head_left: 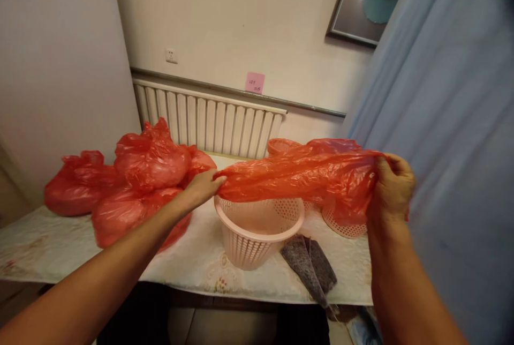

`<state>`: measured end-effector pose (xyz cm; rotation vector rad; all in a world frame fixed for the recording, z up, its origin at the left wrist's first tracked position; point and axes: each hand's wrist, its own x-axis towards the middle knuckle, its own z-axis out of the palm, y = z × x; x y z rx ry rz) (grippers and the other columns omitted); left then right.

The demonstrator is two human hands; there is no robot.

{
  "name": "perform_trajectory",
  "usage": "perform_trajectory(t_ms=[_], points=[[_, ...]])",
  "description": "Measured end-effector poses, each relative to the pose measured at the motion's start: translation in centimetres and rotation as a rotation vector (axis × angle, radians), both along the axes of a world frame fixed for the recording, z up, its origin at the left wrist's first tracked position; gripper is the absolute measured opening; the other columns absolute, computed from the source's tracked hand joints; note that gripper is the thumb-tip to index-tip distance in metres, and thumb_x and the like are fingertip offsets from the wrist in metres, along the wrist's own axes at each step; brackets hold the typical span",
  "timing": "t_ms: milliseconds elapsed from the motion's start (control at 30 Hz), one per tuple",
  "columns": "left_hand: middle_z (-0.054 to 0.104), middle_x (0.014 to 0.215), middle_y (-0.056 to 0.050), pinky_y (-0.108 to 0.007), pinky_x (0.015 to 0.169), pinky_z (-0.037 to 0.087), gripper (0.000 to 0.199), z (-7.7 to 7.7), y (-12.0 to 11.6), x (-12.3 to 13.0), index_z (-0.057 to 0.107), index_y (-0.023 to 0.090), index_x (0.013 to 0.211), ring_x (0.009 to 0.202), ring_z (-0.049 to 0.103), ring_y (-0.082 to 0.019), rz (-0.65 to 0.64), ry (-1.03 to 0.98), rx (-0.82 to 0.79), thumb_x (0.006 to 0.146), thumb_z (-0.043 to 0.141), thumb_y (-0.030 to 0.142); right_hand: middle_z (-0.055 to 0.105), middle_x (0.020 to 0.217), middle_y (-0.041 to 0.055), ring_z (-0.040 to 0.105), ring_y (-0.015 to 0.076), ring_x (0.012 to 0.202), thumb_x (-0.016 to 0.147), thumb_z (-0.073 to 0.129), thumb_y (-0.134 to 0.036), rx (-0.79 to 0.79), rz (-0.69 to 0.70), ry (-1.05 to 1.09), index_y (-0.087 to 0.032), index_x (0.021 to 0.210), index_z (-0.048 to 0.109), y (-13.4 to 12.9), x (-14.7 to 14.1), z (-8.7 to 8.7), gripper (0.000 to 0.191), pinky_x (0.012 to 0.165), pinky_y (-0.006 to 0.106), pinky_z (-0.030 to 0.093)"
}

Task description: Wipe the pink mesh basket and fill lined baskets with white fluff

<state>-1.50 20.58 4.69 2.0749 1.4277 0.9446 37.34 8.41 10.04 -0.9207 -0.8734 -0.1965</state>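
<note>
In the centre right of the frame, a red plastic bag (289, 176) was stretched sideways above a pink basket (251, 248); whether it touched the rim was unclear. The left hand (203, 187) pinched its gathered left end, and the right hand (391, 187) gripped the other end with curled fingers. The thin film looked light, limp and rather slippery, apt to cling to itself and perhaps to tear if pulled hard; a bunched fold at either end seemed the surest hold. Which end was the mouth could not be told. The bag hid much of the perforated baskets (348, 227) behind it, so their number was uncertain. At the left of the frame, the contents of the piled red bundles (150, 160) were hard to make out through the plastic. The bottom edge cut off both forearms.
</note>
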Motion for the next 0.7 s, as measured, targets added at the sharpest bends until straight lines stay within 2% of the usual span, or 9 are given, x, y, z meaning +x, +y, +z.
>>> perform_trajectory(t_ms=[33,100,167,300,400,467,533,600,700], points=[[0.069,0.095,-0.012,-0.032,0.074,0.047,0.026,0.2,0.0,0.7,0.064,0.015,0.093,0.089,0.064,-0.025,-0.008,0.105,0.067,0.083,0.055,0.038,0.059,0.079,-0.0035,0.054,0.0099,0.068,0.08,0.068,-0.039,0.011,0.005,-0.024,-0.018,0.091,0.065,0.0,-0.4,0.6,0.024,0.069,0.025,0.046],[0.062,0.124,-0.017,-0.039,0.09,0.044,0.039,0.3,0.0,2.1,0.062,0.015,0.112,0.116,0.056,-0.033,-0.029,0.252,0.173,0.083,0.058,0.039,0.06,0.078,-0.0028,0.054,0.0104,0.068,0.079,0.069,-0.038,0.016,0.0,-0.076,-0.018,0.089,0.065,0.1,-1.4,1.5,0.022,0.069,0.025,0.046],[0.058,0.131,-0.018,-0.042,0.095,0.042,0.042,0.3,-0.1,3.2,0.06,0.015,0.118,0.123,0.051,-0.035,-0.058,0.295,0.169,0.084,0.058,0.04,0.06,0.076,-0.0019,0.055,0.0111,0.067,0.079,0.069,-0.036,0.013,-0.024,-0.133,-0.017,0.085,0.067,0.2,-2.8,1.7,0.02,0.068,0.025,0.046],[0.069,0.113,-0.015,-0.035,0.091,0.045,0.034,0.5,-0.5,4.7,0.066,0.014,0.11,0.107,0.063,-0.027,-0.148,0.315,0.109,0.091,0.045,0.033,0.063,0.074,-0.0004,0.057,0.0129,0.07,0.08,0.068,-0.033,-0.065,-0.069,-0.397,-0.016,0.081,0.07,0.8,-5.6,1.1,0.017,0.07,0.026,0.046],[0.067,0.118,-0.017,-0.036,0.094,0.043,0.038,0.7,-1.3,5.2,0.064,0.012,0.114,0.11,0.061,-0.028,-0.151,0.276,0.154,0.091,0.044,0.034,0.063,0.072,-0.0008,0.055,0.0121,0.067,0.082,0.064,-0.031,-0.089,-0.118,-0.511,-0.017,0.081,0.07,1.5,-6.5,1.1,0.016,0.067,0.024,0.043],[0.067,0.116,-0.016,-0.037,0.095,0.042,0.033,0.7,-1.9,5.3,0.067,0.013,0.107,0.111,0.06,-0.029,-0.195,0.191,0.134,0.089,0.049,0.034,0.061,0.069,-0.0014,0.052,0.0113,0.063,0.084,0.062,-0.032,-0.063,-0.184,-0.497,-0.016,0.08,0.069,2.1,-6.3,1.6,0.017,0.063,0.023,0.041],[0.07,0.106,-0.014,-0.035,0.09,0.044,0.021,0.6,-2.3,5.4,0.068,0.015,0.09,0.105,0.062,-0.028,-0.245,0.028,-0.012,0.084,0.056,0.031,0.06,0.067,-0.0016,0.05,0.0111,0.061,0.085,0.061,-0.032,-0.047,-0.236,-0.5,-0.016,0.079,0.068,2.8,-6.1,2.0,0.018,0.061,0.023,0.039],[0.07,0.093,-0.011,-0.032,0.078,0.048,0.013,0.4,-2.5,5.6,0.063,0.016,0.077,0.089,0.065,-0.025,-0.273,-0.118,-0.199,0.08,0.058,0.028,0.061,0.069,-0.001,0.051,0.0118,0.061,0.086,0.06,-0.033,-0.044,-0.25,-0.544,-0.017,0.08,0.067,3.4,-6.2,1.8,0.019,0.062,0.024,0.04],[0.067,0.082,-0.007,-0.028,0.06,0.048,0.021,0.0,-2.6,6.0,0.059,0.016,0.08,0.063,0.063,-0.017,-0.297,-0.233,-0.371,0.085,0.049,0.034,0.065,0.076,0.0019,0.057,0.0145,0.069,0.091,0.055,-0.029,-0.05,-0.208,-0.688,-0.017,0.085,0.067,3.9,-7.3,0.1,0.018,0.067,0.026,0.043]])
